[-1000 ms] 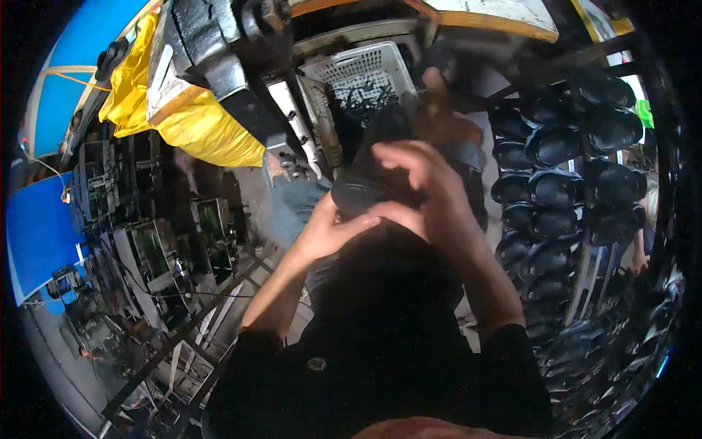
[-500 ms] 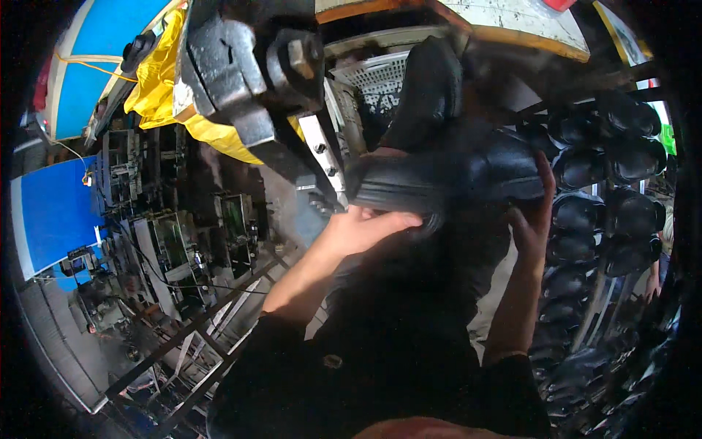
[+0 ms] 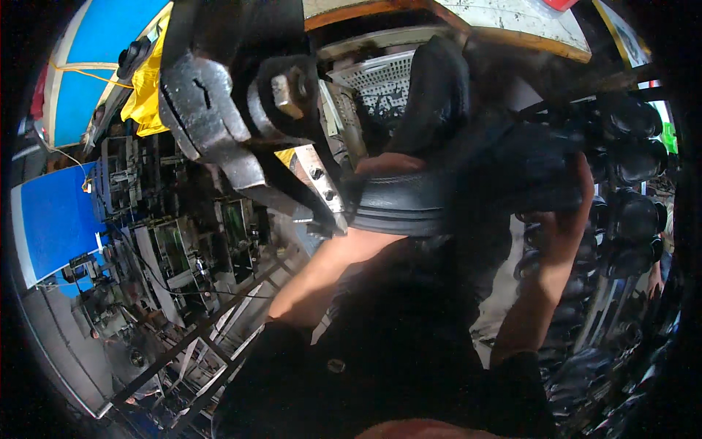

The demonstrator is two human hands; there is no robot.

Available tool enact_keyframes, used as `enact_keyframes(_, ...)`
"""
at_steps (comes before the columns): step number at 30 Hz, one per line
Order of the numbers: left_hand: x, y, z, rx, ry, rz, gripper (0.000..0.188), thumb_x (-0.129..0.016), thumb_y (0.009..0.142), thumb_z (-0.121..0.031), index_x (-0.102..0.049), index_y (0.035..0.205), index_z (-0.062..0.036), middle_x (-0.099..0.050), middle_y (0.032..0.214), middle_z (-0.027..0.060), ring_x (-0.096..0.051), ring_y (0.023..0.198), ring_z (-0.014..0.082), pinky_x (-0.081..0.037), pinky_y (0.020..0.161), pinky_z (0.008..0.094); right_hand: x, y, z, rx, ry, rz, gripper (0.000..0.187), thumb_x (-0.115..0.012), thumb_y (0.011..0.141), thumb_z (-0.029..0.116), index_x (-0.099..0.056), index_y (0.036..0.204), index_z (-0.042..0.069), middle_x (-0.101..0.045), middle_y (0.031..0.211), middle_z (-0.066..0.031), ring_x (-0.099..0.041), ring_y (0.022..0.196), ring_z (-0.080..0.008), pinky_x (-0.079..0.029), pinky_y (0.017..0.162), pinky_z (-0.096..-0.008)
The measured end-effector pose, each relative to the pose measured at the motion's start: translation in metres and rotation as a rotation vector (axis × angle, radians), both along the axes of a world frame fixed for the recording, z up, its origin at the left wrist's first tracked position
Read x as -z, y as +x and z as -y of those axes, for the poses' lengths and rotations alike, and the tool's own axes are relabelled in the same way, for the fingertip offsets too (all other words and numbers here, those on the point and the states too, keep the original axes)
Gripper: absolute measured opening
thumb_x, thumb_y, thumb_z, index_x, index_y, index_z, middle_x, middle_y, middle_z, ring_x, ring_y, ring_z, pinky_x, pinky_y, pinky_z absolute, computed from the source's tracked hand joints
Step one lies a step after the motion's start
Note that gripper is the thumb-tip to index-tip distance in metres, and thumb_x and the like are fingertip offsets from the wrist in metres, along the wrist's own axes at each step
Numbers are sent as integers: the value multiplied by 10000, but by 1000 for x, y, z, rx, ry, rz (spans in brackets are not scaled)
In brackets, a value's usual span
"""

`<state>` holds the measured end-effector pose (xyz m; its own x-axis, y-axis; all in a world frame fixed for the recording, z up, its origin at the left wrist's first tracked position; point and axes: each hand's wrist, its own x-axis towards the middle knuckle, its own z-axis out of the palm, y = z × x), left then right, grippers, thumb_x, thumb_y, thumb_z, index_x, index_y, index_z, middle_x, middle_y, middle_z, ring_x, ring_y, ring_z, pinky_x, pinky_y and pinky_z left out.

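A black boot with a ridged sole edge lies sideways across both my hands. My left hand is closed around its left end, with fingers showing above it and the palm below. Toward the right, my right hand grips the boot's other, shadowed end. A pale metal bar with dark holes comes down from a dark metal machine head. Its narrow tip is right beside the boot's sole edge and my left hand; I cannot tell if it touches. A rounded black upright piece rises behind; whether it belongs to the same boot is unclear.
Racks of black footwear line the right side. Behind the boot is a light perforated crate, below a worn tabletop. Metal frames, a blue panel and yellow sheeting are at the left.
My right hand and the boot's right end have shifted right. My left thumb, visible along the boot before, is now hidden. The machine head appears slightly farther left and lower.
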<state>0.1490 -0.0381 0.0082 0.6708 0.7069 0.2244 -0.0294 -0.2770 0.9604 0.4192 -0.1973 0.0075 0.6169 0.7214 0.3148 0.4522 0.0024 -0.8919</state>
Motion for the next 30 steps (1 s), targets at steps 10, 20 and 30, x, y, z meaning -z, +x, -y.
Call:
enact_keyframes(10,3,-18,7,-40,-153,-65,707,-786,748,-11,-466,1378,24,-533,1384,152,-513,1270,257,-399,1090,398,-33,0,-13,-109,39,30,879,-845,727,251,-412,1452,8,-440,1492,-163,-445,1348,-286,-326,1148,-417)
enact_keyframes(20,43,-64,14,-113,-358,-8,634,-817,764,-64,-522,1322,-4,-580,1293,103,-571,1172,222,-458,1011,400,-57,-23,-39,-220,-56,64,825,-836,728,189,-445,1440,52,-453,1486,-150,-443,1353,-285,-338,1140,-412)
enact_keyframes(30,13,-37,24,127,-401,-230,350,-756,812,-22,-617,1133,-6,-699,971,47,-658,928,142,-525,837,308,-70,-92,-39,-485,-271,361,804,-848,684,261,-506,1388,77,-531,1354,-170,-491,1266,-351,-377,1079,-432)
